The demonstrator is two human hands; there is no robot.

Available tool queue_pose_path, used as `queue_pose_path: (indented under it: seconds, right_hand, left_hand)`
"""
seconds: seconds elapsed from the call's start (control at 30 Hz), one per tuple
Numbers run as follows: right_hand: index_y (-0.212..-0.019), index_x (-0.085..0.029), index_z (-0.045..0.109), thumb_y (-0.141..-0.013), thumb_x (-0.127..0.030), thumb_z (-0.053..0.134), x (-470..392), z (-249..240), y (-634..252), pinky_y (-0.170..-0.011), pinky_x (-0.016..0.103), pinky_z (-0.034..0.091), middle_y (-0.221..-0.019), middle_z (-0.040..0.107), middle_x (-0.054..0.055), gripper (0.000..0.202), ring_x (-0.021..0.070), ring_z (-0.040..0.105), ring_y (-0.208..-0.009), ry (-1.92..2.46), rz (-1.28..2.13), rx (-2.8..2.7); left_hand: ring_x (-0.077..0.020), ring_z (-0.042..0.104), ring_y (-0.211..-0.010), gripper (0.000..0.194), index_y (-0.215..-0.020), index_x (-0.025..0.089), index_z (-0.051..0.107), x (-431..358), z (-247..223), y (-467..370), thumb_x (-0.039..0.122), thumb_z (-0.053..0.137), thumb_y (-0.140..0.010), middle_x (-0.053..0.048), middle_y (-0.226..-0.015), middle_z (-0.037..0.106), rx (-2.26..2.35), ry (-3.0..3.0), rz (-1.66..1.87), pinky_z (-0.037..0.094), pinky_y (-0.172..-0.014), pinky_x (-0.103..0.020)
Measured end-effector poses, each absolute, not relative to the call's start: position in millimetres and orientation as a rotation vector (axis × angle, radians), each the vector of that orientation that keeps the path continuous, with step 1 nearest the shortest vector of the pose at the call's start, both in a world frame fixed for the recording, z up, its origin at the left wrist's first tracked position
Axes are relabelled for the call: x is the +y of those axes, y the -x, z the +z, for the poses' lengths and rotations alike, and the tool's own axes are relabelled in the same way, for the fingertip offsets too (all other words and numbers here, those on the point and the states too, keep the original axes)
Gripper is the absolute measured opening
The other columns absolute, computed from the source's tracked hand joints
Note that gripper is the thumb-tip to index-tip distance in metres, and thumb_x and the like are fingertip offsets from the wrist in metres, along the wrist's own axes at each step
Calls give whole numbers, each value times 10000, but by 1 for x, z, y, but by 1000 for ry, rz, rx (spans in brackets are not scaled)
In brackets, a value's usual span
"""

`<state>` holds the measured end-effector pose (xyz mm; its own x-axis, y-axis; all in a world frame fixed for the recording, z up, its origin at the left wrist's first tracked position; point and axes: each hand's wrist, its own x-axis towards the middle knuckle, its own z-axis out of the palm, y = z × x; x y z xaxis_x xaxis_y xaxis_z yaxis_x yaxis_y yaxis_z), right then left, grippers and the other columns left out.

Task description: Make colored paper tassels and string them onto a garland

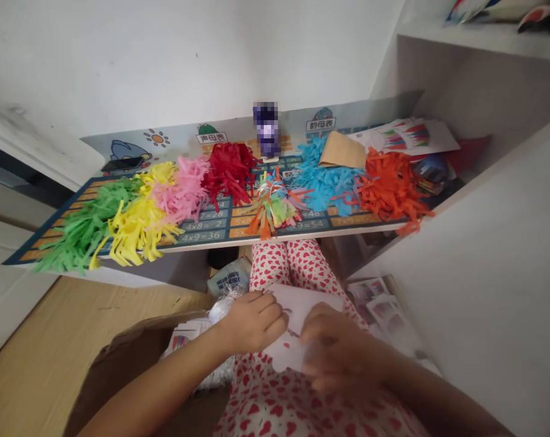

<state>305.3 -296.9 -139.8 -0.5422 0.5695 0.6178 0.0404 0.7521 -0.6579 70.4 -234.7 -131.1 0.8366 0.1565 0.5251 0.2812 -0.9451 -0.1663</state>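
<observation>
A translucent, whitish plastic bag [308, 297] lies across the lap, and the red hearts of the trousers show faintly through it. My left hand [258, 321] is closed in a fist on the bag's left side. On its right side my right hand [336, 349] is curled against the plastic, slightly smeared by motion; its fingertips are partly hidden. Ahead on the desk lie bunches of paper strips: green [93, 218], yellow [140, 227], pink [184, 191], red [231, 170], multicoloured [277, 206], blue [327, 182] and orange [393, 188].
The desk edge [202, 246] runs above the knees. A phone-like device [268, 130] stands at the back. An open cardboard box [115, 364] with printed cards and shiny white strands [215, 376] sits at lower left. More printed sheets [384, 306] lie at right, beside a white panel [493, 273].
</observation>
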Motion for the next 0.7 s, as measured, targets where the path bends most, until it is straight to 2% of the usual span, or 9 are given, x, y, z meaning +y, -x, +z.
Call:
queue_pose_path:
  seconds: [0.13, 0.2, 0.3, 0.4, 0.53, 0.63, 0.7]
  right_hand:
    - [-891, -201, 667, -923, -372, 612, -295, -142, -305, -856, 354, 465, -963, 662, 60, 183, 168, 602, -927, 429, 764, -2050]
    - [-889, -211, 670, -908, -370, 637, -296, -143, -307, -872, 359, 469, -969, 668, 57, 164, 171, 608, -927, 439, 773, -2064]
    - [-890, -221, 676, -890, -420, 656, -295, -148, -311, -849, 336, 492, -996, 671, 56, 200, 170, 620, -919, 425, 917, -2021]
    - [-997, -209, 658, -896, -458, 635, -289, -156, -315, -796, 306, 519, -1042, 649, 78, 270, 175, 624, -920, 689, 1049, -1837]
    - [-1095, -188, 663, -876, -312, 667, -276, -161, -312, -703, 269, 516, -988, 646, 68, 252, 144, 611, -789, 985, 935, -1957]
    - [-1014, -190, 709, -932, -277, 598, -270, -158, -304, -730, 255, 515, -916, 675, 55, 163, 140, 631, -810, 856, 812, -2096]
    - [-951, -190, 716, -970, -268, 532, -270, -156, -299, -721, 249, 514, -877, 691, 51, 200, 136, 637, -799, 778, 722, -2143]
  left_hand:
    - [-162, 601, -756, 36, -903, 160, 599, -235, -146, -71, 156, 570, -923, -20, -801, 669, -434, 2783, -874, 473, -680, -306]
    - [-171, 625, -801, 62, -961, 154, 619, -233, -148, -71, 161, 570, -923, -35, -847, 693, -447, 2793, -853, 487, -688, -311]
    - [-172, 647, -793, 100, -978, 135, 639, -232, -145, -71, 135, 552, -930, -39, -834, 707, -375, 2801, -868, 492, -668, -305]
    - [-163, 653, -749, 128, -921, 129, 654, -235, -139, -71, 114, 528, -936, -32, -787, 708, -310, 2791, -965, 496, -640, -293]
    - [-157, 645, -717, 184, -873, 139, 663, -239, -133, -74, 120, 495, -947, -30, -759, 708, -281, 2788, -994, 485, -614, -286]
    - [-159, 640, -720, 198, -866, 135, 663, -241, -132, -76, 117, 483, -947, -39, -753, 701, -259, 2795, -1000, 484, -616, -289]
    - [-161, 637, -730, 184, -859, 134, 660, -241, -132, -77, 111, 496, -938, -42, -755, 695, -258, 2799, -1010, 483, -621, -290]
